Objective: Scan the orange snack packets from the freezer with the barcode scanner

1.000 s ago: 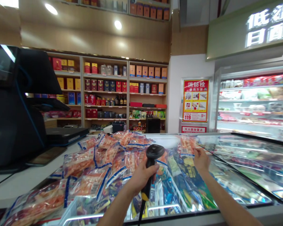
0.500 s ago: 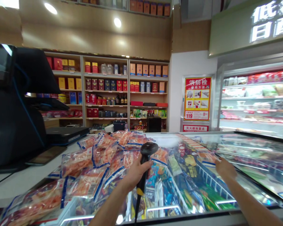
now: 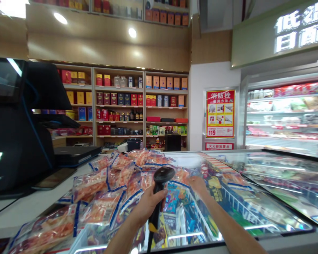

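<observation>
My left hand [image 3: 151, 203] is wrapped round the handle of a black barcode scanner [image 3: 157, 197], held upright with its head on top and its cable running down. My right hand [image 3: 198, 187] is stretched forward over the freezer's glass, beside a clear, blue-edged packet of orange-pink food [image 3: 181, 175]. It is blurred, and its fingertips are hidden, so I cannot make out whether it grips that packet. Many similar packets [image 3: 95, 208] lie heaped to the left of the scanner. One separate packet [image 3: 235, 180] lies on the glass to the right.
Below the glass, white wire baskets [image 3: 235, 201] hold bagged goods. A black checkout terminal [image 3: 18, 134] stands on the left counter, with a phone [image 3: 54, 178] and a flat black device [image 3: 76, 154] next to it. Shelves of boxes [image 3: 119, 98] line the back wall.
My right hand has left the separate packet on the right and moved left to beside the heap. That packet stays on the glass. My left hand still holds the scanner, slightly lower.
</observation>
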`<state>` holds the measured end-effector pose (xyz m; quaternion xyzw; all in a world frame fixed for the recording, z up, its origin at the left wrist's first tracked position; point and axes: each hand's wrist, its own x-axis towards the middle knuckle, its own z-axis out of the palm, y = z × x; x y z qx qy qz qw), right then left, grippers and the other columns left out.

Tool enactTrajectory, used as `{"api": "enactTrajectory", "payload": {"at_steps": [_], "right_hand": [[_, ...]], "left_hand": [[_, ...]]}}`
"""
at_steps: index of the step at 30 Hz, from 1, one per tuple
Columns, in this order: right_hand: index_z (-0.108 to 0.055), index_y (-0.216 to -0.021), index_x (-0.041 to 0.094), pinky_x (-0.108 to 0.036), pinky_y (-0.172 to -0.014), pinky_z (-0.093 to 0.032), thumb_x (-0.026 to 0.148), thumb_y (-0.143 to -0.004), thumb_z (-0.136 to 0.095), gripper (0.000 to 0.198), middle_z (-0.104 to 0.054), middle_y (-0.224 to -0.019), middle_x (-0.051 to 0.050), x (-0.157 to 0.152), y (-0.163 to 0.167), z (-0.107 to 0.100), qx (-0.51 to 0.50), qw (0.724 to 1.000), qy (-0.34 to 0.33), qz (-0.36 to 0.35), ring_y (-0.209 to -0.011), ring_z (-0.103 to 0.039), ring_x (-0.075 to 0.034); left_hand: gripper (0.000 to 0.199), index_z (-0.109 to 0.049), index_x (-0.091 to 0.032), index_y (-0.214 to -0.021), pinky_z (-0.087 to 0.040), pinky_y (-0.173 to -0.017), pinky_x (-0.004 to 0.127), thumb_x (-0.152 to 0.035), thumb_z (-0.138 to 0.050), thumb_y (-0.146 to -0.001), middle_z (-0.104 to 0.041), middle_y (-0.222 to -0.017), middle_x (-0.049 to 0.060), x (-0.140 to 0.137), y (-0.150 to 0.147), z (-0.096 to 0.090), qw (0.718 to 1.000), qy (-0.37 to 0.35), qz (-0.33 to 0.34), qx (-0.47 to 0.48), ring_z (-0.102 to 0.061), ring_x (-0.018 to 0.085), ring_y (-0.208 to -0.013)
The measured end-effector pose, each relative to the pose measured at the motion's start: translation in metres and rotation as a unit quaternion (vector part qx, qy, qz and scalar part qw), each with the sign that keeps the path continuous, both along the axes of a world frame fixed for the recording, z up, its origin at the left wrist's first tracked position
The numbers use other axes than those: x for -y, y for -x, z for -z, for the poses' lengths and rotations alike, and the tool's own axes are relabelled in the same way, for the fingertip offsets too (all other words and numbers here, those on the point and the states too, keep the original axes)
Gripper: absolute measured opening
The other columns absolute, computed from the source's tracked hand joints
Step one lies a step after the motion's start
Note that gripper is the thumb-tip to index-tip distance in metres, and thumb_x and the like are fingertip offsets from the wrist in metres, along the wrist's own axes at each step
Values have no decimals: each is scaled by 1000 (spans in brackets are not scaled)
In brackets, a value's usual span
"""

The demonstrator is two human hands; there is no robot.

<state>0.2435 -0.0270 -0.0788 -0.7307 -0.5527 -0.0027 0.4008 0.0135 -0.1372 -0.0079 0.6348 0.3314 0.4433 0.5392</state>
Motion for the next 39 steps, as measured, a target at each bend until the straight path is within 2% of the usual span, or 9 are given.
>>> {"api": "enactTrajectory", "payload": {"at_steps": [3, 5, 11, 17, 30, 34, 39], "right_hand": [[-61, -67, 17, -25, -55, -37, 37, -69, -40, 30, -64, -69, -6, 4, -6, -2, -33, 999, -33, 11, -67, -58, -19], [-60, -71, 15, -25, -56, -38, 37, -70, -38, 31, -64, -71, -8, 7, -11, -6, -62, 994, -79, 37, -67, -57, -19], [-58, -73, 14, -25, -57, -38, 39, -69, -36, 34, -64, -70, -9, 12, -23, -8, -97, 979, -172, 44, -64, -57, -18], [-59, -73, 14, -25, -57, -37, 41, -68, -36, 35, -64, -69, -9, 12, -33, -4, -107, 973, -200, 45, -63, -57, -19], [-59, -77, 15, -24, -59, -37, 40, -70, -36, 34, -63, -72, -7, 16, -27, -12, -112, 980, -158, 51, -65, -55, -17], [-58, -83, 16, -25, -61, -36, 35, -73, -35, 31, -63, -78, -7, 19, -44, -21, -49, 988, -105, 104, -71, -55, -18], [-59, -87, 18, -31, -61, -34, 34, -74, -34, 32, -62, -77, -9, 27, -86, -29, 46, 979, 14, 197, -74, -55, -23]], "left_hand": [[20, -45, -16, -63, -33, -44, 20, -35, -52, -66, -48, -45, -5, 3, 2, 2, 1000, 8, 2, 5, -42, 7, -40], [19, -45, -16, -65, -33, -44, 20, -34, -52, -67, -48, -46, -5, 4, -1, 4, 1000, 8, 15, 3, -42, 7, -40], [18, -43, -16, -62, -31, -43, 20, -31, -50, -69, -47, -44, -5, 6, -10, 5, 998, 10, 48, -42, -40, 6, -39], [20, -44, -15, -63, -32, -45, 21, -33, -51, -68, -46, -45, -5, 7, -10, 4, 998, 5, 43, -47, -40, 7, -41], [20, -43, -17, -61, -31, -46, 20, -33, -52, -67, -47, -45, -5, 11, -12, 0, 995, 35, 78, -50, -41, 7, -41], [20, -44, -16, -61, -31, -46, 20, -34, -53, -66, -47, -46, -5, 9, -10, 1, 996, 41, 64, -45, -42, 7, -41], [20, -46, -16, -66, -30, -46, 21, -34, -52, -67, -48, -46, -5, 7, -8, 2, 997, 35, 51, -37, -41, 7, -41]]}}
